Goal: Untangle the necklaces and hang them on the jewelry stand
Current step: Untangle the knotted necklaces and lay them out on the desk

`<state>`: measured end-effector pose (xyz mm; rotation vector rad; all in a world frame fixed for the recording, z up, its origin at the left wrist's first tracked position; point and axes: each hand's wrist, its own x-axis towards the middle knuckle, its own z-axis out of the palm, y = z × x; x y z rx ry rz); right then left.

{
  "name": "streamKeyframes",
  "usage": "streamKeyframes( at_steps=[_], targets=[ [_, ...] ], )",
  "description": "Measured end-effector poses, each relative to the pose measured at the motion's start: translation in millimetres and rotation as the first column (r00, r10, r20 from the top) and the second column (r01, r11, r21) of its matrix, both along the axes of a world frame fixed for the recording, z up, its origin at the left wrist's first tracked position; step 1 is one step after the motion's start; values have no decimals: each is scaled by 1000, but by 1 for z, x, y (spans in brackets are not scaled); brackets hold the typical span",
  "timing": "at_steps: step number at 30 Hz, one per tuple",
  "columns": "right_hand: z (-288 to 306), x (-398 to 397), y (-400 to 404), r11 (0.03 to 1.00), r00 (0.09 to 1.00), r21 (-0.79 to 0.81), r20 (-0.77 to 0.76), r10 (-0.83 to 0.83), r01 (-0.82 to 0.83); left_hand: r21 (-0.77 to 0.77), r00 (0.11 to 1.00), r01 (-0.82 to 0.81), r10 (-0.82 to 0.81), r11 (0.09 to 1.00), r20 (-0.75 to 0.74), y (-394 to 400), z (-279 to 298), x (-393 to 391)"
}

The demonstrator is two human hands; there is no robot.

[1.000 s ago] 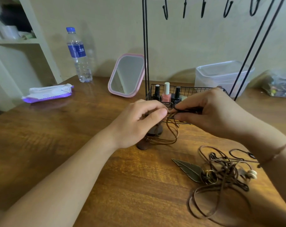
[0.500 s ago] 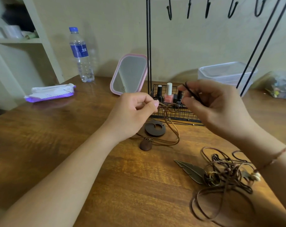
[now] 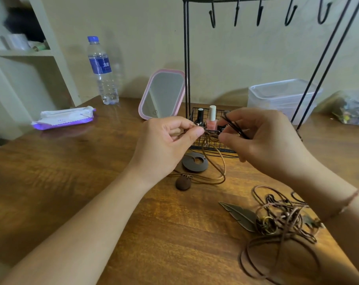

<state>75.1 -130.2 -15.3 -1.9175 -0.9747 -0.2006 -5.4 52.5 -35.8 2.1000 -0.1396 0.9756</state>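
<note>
My left hand [image 3: 164,145] pinches a brown cord necklace [image 3: 219,167] at a knot just in front of the wire basket. Its loops hang down to the table beside a dark ring pendant [image 3: 195,163] and a small brown oval pendant [image 3: 183,183]. My right hand [image 3: 262,140] pinches the same knot and also holds a dark thin cord [image 3: 235,126] between its fingers. A tangled heap of necklaces [image 3: 281,221] with a bronze feather pendant [image 3: 239,215] lies at the front right. The black jewelry stand [image 3: 186,58] rises behind, with empty hooks [image 3: 212,19] along the top.
The stand's wire basket [image 3: 195,117] holds nail polish bottles [image 3: 211,120]. A pink mirror [image 3: 163,94] leans behind it, with a water bottle [image 3: 101,70] and a wipes pack [image 3: 65,118] to the left. A clear plastic box [image 3: 281,97] and a bag [image 3: 353,110] sit at the right.
Both hands rose from the table with the brown cord. My right hand drew slightly apart from the left, then came back close to the knot, now with a dark cord between its fingers.
</note>
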Motion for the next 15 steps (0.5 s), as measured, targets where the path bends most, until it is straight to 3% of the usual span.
streamKeyframes(
  at_steps=[2, 7, 11, 13, 15],
  targets=[
    [0, -2, 1, 993, 993, 117, -110, 44, -31, 18, 997, -29, 28, 999, 67, 0, -1, 0],
    [3, -4, 2, 920, 971, 386, -188, 149, -67, 43, 973, -72, 60, 997, 223, 2, 0, -1],
    [6, 1, 0, 643, 798, 742, -266, 541, -189, -73, 970, -75, 90, 995, 224, 5, 2, 1],
    [7, 3, 0, 544, 739, 813, -233, 633, -210, -189, 984, -53, 84, 981, 158, 9, 2, 4],
    [9, 3, -1, 507, 716, 839, -231, 659, -196, -306, 993, -24, 59, 952, 105, 10, 2, 6]
  ],
)
